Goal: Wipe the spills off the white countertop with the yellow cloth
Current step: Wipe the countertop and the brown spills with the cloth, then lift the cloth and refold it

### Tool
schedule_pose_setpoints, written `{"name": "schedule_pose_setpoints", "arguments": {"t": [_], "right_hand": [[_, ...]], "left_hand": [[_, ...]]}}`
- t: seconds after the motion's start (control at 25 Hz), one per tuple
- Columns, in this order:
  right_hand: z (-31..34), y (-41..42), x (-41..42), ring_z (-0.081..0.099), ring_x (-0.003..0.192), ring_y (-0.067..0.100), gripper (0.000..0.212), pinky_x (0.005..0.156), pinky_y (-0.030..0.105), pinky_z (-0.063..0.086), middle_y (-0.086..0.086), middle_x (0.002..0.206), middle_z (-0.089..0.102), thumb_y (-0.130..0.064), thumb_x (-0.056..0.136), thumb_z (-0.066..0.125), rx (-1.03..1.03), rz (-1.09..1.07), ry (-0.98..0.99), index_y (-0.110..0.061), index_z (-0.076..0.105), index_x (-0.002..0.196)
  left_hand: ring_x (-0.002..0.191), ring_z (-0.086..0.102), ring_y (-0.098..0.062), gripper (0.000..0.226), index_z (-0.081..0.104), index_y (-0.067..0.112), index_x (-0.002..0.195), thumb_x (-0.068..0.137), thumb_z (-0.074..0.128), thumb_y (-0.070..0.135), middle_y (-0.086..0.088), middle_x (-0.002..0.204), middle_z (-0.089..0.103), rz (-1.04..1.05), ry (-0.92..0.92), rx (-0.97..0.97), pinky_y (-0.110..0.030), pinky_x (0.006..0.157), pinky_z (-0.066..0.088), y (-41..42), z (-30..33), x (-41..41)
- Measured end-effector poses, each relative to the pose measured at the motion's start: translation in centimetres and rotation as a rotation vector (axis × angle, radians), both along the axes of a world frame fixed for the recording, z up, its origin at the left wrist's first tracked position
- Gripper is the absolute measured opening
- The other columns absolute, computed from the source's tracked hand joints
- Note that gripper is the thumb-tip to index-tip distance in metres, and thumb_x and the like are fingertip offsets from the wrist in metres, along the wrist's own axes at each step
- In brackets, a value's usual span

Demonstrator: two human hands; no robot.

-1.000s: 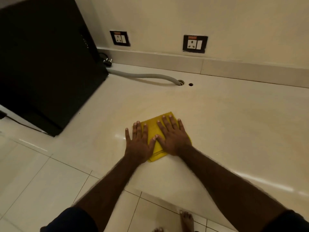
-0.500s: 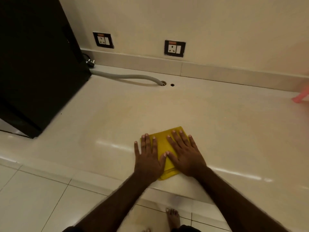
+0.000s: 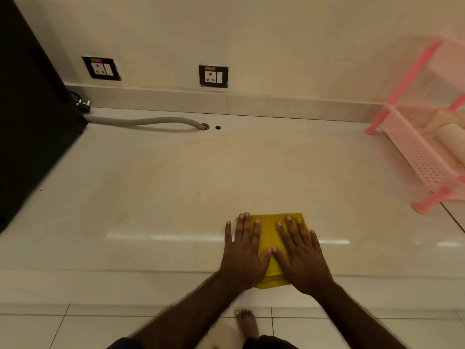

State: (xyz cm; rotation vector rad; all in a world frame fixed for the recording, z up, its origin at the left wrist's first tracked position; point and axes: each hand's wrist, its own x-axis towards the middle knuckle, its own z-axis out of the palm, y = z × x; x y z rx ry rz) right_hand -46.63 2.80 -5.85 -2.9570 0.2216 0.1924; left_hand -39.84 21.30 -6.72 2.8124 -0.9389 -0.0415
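Pressing both hands flat on the cloth (image 3: 270, 238), we are standing at the counter (image 3: 176, 192). Our left hand (image 3: 243, 253) is lying on the left part of the cloth, with the fingers stretched and spread, and the little finger is reaching past the cloth edge onto the counter. Our right hand (image 3: 300, 255) is lying on the right part in the same way, open and flat. The two thumbs are touching each other near the middle of the cloth. Neither hand is gripping anything; they are only resting on top.

The cloth is yellow and folded, and it is lying near the front edge of the counter, with its lower corner coming close to this edge. The counter surface around it is looking shiny, with a faint yellowish mark farther back, toward the wall.

At the back, a grey hose (image 3: 143, 121) is running along the counter into a hole (image 3: 205, 126), and a smaller hole (image 3: 218, 127) is just beside it. Two sockets (image 3: 213, 76) are sitting on the wall above. A black appliance (image 3: 27, 109) is standing at the left, and a pink rack (image 3: 425, 137) is standing at the right, well apart from the cloth. Below, one bare foot (image 3: 247, 323) is showing on the tiled floor (image 3: 75, 328).
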Motion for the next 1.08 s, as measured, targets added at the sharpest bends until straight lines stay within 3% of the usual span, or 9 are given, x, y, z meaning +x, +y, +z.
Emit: {"name": "schedule_pose_setpoints", "arguments": {"t": [0.08,0.16,0.28,0.4,0.6,0.72,0.88,1.0,1.08], "right_hand": [[0.4,0.8,-0.6,-0.025,0.160,0.022,0.084,0.134,0.053,-0.002,-0.004,0.173,-0.027,-0.077,0.092,-0.003,0.011,0.014,0.029,-0.035,-0.014,0.164],[1.1,1.1,-1.1,-0.017,0.163,0.022,0.084,0.135,0.051,0.002,-0.004,0.174,-0.021,-0.078,0.095,0.007,0.090,0.025,0.067,-0.034,-0.006,0.166],[2.3,0.6,-1.7,0.027,0.159,0.030,0.080,0.129,0.049,0.029,0.008,0.175,0.023,-0.063,0.101,0.046,0.293,-0.175,-0.068,-0.020,0.024,0.164],[2.9,-0.9,-1.4,0.055,0.135,0.034,0.078,0.113,0.050,0.047,0.015,0.148,0.059,-0.059,0.095,0.064,0.325,-0.466,-0.148,-0.011,0.043,0.153],[3.0,-2.5,0.7,0.065,0.118,0.034,0.077,0.098,0.047,0.054,0.015,0.138,0.066,-0.056,0.086,0.078,0.522,-0.591,0.022,-0.009,0.053,0.142],[3.1,-3.2,1.9,0.066,0.097,0.024,0.059,0.088,0.042,0.057,0.012,0.123,0.073,-0.050,0.087,0.080,0.645,-0.573,0.061,-0.009,0.066,0.127],[3.8,-4.2,3.1,0.070,0.093,0.019,0.030,0.082,0.040,0.060,0.002,0.106,0.075,-0.044,0.087,0.082,0.838,-0.532,0.030,-0.021,0.070,0.103],[4.0,-5.5,3.9,0.074,0.101,0.026,0.038,0.081,0.040,0.062,0.003,0.113,0.076,-0.037,0.083,0.086,1.170,-0.585,0.073,-0.022,0.067,0.113],[4.1,-6.5,4.8,0.075,0.108,0.032,0.051,0.087,0.047,0.063,0.008,0.122,0.077,-0.030,0.081,0.087,1.404,-0.645,0.118,-0.020,0.064,0.126]], "left_hand": [[0.159,0.000,-0.037,0.085,0.015,0.008,0.162,0.100,0.016,0.066,-0.021,0.171,0.006,-0.011,0.026,0.019,-0.064,0.122,0.000,1.1,0.1,-0.5],[0.159,-0.009,-0.035,0.094,0.003,0.009,0.163,0.094,0.008,0.073,-0.018,0.173,-0.005,0.010,0.108,0.057,-0.064,0.125,-0.006,1.8,0.4,-0.6],[0.159,0.007,-0.037,0.109,-0.004,0.008,0.162,0.088,0.028,0.082,-0.016,0.173,0.004,0.134,0.223,0.009,-0.058,0.125,0.014,2.3,1.6,0.0],[0.145,0.034,-0.034,0.113,0.005,0.008,0.161,0.086,0.052,0.078,-0.014,0.162,0.029,0.218,0.274,-0.089,-0.052,0.115,0.036,2.4,3.0,1.5],[0.131,0.044,-0.031,0.079,0.041,0.015,0.144,0.087,0.066,0.064,-0.012,0.143,0.046,0.299,0.345,-0.095,-0.046,0.105,0.045,2.0,3.9,4.6],[0.122,0.051,-0.028,0.049,0.056,0.021,0.125,0.088,0.074,0.047,-0.008,0.128,0.057,0.323,0.510,-0.233,-0.043,0.099,0.048,1.5,4.1,5.9],[0.108,0.058,-0.026,0.022,0.063,0.022,0.103,0.089,0.076,0.033,-0.007,0.111,0.062,0.308,0.615,-0.317,-0.044,0.093,0.055,1.1,4.9,7.4],[0.086,0.058,-0.018,0.012,0.059,0.023,0.097,0.097,0.069,0.029,0.001,0.091,0.061,0.276,0.734,-0.554,-0.032,0.068,0.051,0.5,6.1,8.8],[0.085,0.060,-0.018,0.011,0.056,0.026,0.103,0.101,0.064,0.033,-0.003,0.095,0.064,0.334,0.777,-0.679,-0.029,0.065,0.050,-0.2,6.7,10.1]]}}
